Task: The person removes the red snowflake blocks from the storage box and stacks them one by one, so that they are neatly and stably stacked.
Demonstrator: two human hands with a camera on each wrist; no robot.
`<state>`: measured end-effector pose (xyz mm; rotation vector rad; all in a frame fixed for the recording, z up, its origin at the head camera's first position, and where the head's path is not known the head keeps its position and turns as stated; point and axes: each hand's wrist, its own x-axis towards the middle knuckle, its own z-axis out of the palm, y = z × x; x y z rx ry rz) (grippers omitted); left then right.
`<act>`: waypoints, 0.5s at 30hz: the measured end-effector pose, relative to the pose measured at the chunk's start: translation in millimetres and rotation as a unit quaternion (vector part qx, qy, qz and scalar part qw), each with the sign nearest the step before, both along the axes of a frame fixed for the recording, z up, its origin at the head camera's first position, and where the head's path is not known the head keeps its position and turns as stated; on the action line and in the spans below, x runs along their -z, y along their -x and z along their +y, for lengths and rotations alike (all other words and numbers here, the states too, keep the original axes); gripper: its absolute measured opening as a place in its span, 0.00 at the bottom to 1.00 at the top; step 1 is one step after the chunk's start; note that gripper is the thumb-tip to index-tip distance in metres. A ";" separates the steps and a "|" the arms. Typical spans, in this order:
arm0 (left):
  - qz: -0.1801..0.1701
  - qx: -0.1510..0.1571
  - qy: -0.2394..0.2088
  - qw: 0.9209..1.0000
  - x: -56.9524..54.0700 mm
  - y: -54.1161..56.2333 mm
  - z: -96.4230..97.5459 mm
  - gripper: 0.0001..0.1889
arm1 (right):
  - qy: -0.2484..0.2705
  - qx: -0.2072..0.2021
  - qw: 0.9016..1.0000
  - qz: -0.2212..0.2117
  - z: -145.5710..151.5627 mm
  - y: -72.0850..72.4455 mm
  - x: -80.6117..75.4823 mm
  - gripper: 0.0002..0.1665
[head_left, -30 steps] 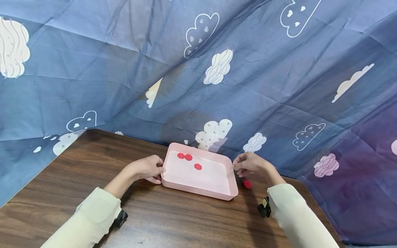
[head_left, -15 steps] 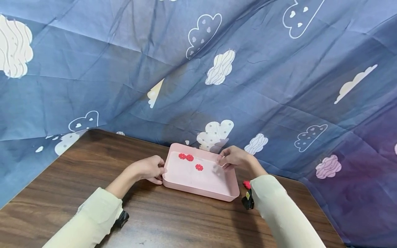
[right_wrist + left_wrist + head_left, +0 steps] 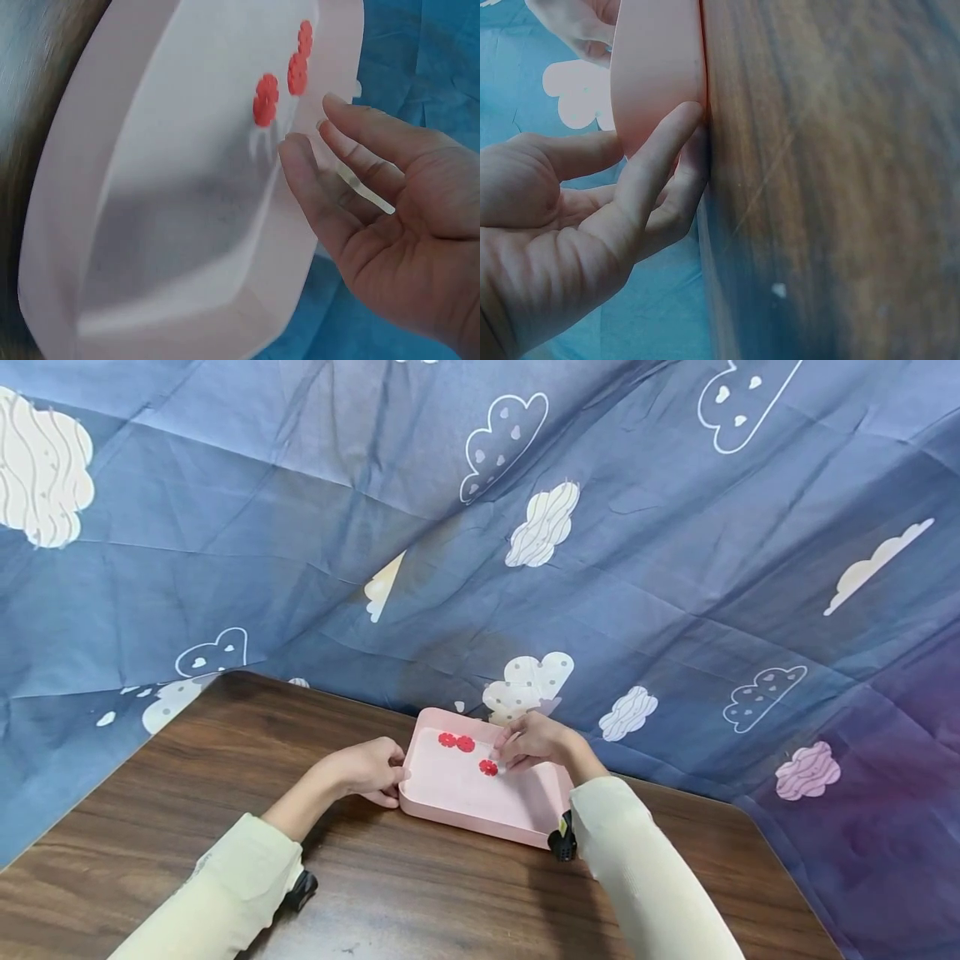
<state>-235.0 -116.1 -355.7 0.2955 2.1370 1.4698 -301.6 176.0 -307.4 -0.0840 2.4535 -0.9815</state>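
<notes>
A shallow pink tray (image 3: 450,787) lies on the table. My left hand (image 3: 367,770) grips its left end, thumb at the rim and fingers against the outer wall, as the left wrist view also shows along the tray's side (image 3: 660,67). Inside, two red flower-shaped pieces (image 3: 465,744) lie side by side near the back wall. A third red flower-shaped piece (image 3: 488,767) lies nearer the middle. My right hand (image 3: 536,742) hovers over the tray beside this third piece. In the right wrist view its fingers (image 3: 304,169) are loosely bent, holding nothing, a little short of the piece (image 3: 265,100).
A brown wood-grain table (image 3: 420,893) carries the tray. Behind it hangs a blue cloth (image 3: 315,502) printed with clouds, close to the tray's back wall. My right sleeve (image 3: 637,852) crosses over the tray's right side.
My right hand has moved left, from the tray's right rim to over the inside near the third piece. The red piece right of the tray is now hidden behind my right arm. Left hand keeps its grip.
</notes>
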 end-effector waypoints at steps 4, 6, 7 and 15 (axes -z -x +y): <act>0.001 -0.005 0.001 1.000 0.2 -0.4 0.0 0.11 | 0.009 0.006 1.000 -0.013 -9.2 2.3 7.2 0.12; 0.002 -0.006 0.002 1.000 -1.2 -1.3 0.0 0.11 | 0.009 0.012 1.000 -0.018 -13.2 3.2 10.3 0.12; 0.003 -0.007 0.004 1.000 -1.2 -1.4 0.1 0.11 | 0.007 0.012 1.000 -0.018 -15.3 3.5 11.6 0.12; -0.003 0.002 0.009 1.000 -2.4 0.6 -0.1 0.12 | -0.067 -0.012 0.997 0.025 -29.6 2.7 17.4 0.17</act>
